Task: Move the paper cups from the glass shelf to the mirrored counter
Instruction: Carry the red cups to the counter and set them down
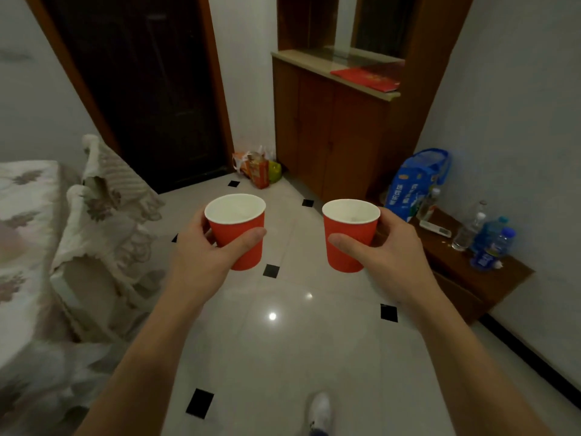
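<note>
Left hand point(201, 247) grips one red paper cup with a white inside point(237, 229) just left of frame centre; right hand point(382, 247) grips its twin point(349, 236) just right of centre, both upright above the tiled floor. Thin paper walls look light and easily crushed, so a gentle mid-wall hold suits. A mirror-backed surface point(314, 59) waits upper right.
</note>
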Available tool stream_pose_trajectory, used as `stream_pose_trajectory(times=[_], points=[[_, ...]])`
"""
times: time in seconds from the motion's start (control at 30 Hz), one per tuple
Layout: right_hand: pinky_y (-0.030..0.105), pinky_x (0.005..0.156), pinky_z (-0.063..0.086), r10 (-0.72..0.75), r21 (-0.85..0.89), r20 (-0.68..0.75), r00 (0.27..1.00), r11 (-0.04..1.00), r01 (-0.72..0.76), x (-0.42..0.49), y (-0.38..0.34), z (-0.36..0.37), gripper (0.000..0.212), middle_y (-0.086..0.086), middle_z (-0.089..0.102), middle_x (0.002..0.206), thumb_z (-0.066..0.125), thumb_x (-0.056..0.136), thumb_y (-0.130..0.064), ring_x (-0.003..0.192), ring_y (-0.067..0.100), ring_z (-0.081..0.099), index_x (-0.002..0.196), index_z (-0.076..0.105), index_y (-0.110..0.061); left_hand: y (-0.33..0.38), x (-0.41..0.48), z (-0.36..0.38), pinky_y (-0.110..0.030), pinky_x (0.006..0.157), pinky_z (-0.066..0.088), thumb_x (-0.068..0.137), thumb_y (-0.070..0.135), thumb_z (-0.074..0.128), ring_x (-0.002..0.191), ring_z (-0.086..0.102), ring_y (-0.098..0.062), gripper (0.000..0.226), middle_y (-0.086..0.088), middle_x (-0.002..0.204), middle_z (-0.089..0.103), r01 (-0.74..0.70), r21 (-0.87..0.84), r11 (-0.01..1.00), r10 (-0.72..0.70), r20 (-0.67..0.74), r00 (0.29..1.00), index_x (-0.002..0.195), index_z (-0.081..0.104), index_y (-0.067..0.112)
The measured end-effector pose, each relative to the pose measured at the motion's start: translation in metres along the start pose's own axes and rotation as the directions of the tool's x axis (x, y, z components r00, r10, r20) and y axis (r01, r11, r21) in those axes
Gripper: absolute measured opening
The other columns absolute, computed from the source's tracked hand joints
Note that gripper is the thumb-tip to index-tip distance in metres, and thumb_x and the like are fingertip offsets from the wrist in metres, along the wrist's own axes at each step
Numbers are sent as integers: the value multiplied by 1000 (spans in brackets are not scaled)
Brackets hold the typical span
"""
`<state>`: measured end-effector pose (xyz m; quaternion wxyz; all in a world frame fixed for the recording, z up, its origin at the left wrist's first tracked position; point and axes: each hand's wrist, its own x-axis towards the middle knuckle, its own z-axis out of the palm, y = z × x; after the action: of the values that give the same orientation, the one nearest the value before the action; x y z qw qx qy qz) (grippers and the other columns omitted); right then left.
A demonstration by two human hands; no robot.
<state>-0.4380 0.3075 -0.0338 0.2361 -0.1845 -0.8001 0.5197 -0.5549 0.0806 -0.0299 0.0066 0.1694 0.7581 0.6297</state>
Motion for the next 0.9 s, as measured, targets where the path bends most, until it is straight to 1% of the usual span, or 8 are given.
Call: stream_pose_trajectory(times=[0.1, 0.27, 0.4, 0.5, 0.6, 0.67, 0.8, 0.9], points=[[22, 75, 49, -29, -2, 11, 1000, 1000, 29, 61, 12, 3, 87, -15, 57, 118, 71, 54, -68, 103, 8, 57, 130, 47, -33, -5, 52, 27, -15, 71, 44, 51, 59, 74, 98, 56, 0, 93, 25, 110, 54, 1, 13, 1000, -1, -11, 1000, 135, 45, 29], [25, 79, 50, -36, 19, 59, 998, 999, 35, 171, 26, 7, 92, -11, 56, 121, 68, 52, -69, 106, 13, 56, 133, 46, -29, -10, 146, 69, -21, 76, 46, 55, 52, 75, 110, 55, -15, 96, 9, 126, 54, 17, 10, 1000, -16, -49, 999, 140, 42, 24], [20, 74, 47, -43, 31, 92, 995, 999, 40, 251, 31, 14, 97, -14, 54, 119, 65, 48, -73, 105, 12, 55, 132, 46, -29, -14, 216, 94, -20, 72, 46, 53, 51, 74, 110, 52, -17, 97, 9, 123, 52, 35, 23, 999, -32, -99, 995, 140, 41, 22], [17, 72, 45, -58, 38, 132, 990, 998, 53, 303, 37, 26, 92, -15, 54, 117, 66, 52, -69, 104, 12, 56, 132, 46, -29, -20, 261, 102, -18, 73, 46, 54, 53, 72, 102, 55, -12, 93, 15, 115, 52, -1, 51, 999, 7, -102, 995, 137, 42, 22], [16, 70, 45, -68, 36, 155, 986, 997, 63, 352, 45, 42, 93, -15, 54, 117, 66, 51, -69, 103, 12, 55, 132, 46, -29, -29, 306, 108, -18, 73, 46, 53, 56, 72, 97, 54, -4, 81, 27, 108, 50, -1, 61, 998, 8, -120, 993, 126, 42, 34], [15, 68, 44, -64, 31, 158, 985, 998, 60, 386, 51, 56, 93, -16, 52, 117, 66, 51, -69, 102, 11, 54, 132, 46, -30, -37, 336, 111, -20, 73, 47, 52, 57, 71, 98, 54, -4, 80, 27, 108, 49, 22, 46, 999, -15, -142, 990, 123, 41, 37], [14, 66, 43, -59, 27, 184, 981, 998, 55, 455, 67, 94, 91, -17, 52, 117, 68, 53, -66, 97, 8, 53, 133, 46, -30, -64, 401, 110, -23, 74, 49, 48, 62, 70, 98, 53, -2, 86, 26, 108, 50, 52, 36, 998, -45, -166, 985, 125, 42, 35], [13, 65, 43, -53, 10, 194, 980, 999, 52, 512, 76, 126, 89, -19, 52, 114, 70, 54, -66, 92, 4, 54, 132, 46, -31, -87, 461, 105, -14, 67, 46, 50, 60, 71, 94, 54, 1, 82, 29, 105, 50, 57, 44, 997, -48, -180, 983, 123, 42, 38]])
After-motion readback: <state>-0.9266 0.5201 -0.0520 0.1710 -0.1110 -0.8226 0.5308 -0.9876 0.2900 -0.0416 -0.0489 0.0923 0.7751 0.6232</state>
